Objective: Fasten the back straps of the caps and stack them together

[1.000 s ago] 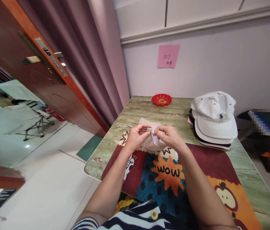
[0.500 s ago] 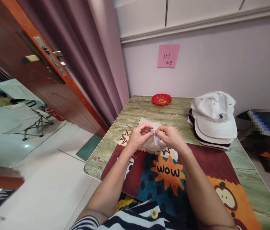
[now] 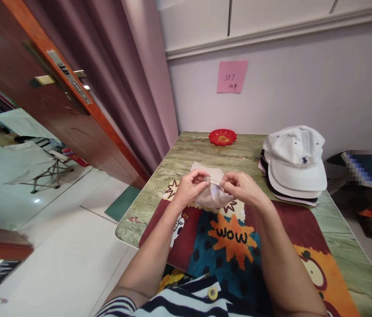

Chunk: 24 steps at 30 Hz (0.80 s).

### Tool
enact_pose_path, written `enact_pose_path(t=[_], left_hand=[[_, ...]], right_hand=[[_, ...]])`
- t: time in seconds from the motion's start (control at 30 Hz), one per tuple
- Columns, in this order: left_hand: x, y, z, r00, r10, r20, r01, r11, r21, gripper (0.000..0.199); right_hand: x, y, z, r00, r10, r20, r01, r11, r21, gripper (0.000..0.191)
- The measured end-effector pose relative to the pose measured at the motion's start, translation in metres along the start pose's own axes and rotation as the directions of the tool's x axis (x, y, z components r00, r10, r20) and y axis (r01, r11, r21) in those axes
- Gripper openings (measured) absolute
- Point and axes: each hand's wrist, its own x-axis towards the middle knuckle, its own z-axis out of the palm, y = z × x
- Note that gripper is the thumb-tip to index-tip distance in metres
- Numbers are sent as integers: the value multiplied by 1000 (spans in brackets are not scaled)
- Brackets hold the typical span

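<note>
A light beige cap (image 3: 212, 198) rests on the mat in front of me, its brim pointing away. My left hand (image 3: 190, 187) pinches the left end of the cap's back strap (image 3: 215, 181). The right end of that strap is pinched between the thumb and fingers of my right hand (image 3: 240, 187). Between the two hands the strap runs nearly straight, above the cap's opening. Fingers hide the strap's ends and any fastening there.
Several stacked caps, a white one (image 3: 294, 154) on top, stand at the table's right. Toward the back lies a red scalloped dish (image 3: 222, 137). A patterned mat (image 3: 202, 246) covers the front of the wood-grain table (image 3: 186, 149). An open door (image 3: 83, 97) is on the left.
My right hand has moved to the right, away from my left hand. A longer stretch of the strap now shows between them. My left hand has stayed nearly in place.
</note>
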Motion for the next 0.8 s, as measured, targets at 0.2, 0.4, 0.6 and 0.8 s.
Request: enact_pose_path(t=[0.2,0.4,0.6,0.8], left_hand=[[0,4,2,999,31,10,-32,996,82,15],[-1,6,5,986,-164,31,167,957,-237,32],[-2,8,5,940,-327,101,340,853,-396,39],[-2,4,5,911,-392,129,397,747,-533,42]], right_hand=[[2,1,5,1000,-26,14,25,999,22,23],[3,-2,6,999,-33,25,33,999,10,21],[2,-6,8,999,-39,32,39,999,-6,21],[3,-5,8,993,-95,64,95,995,-7,20]])
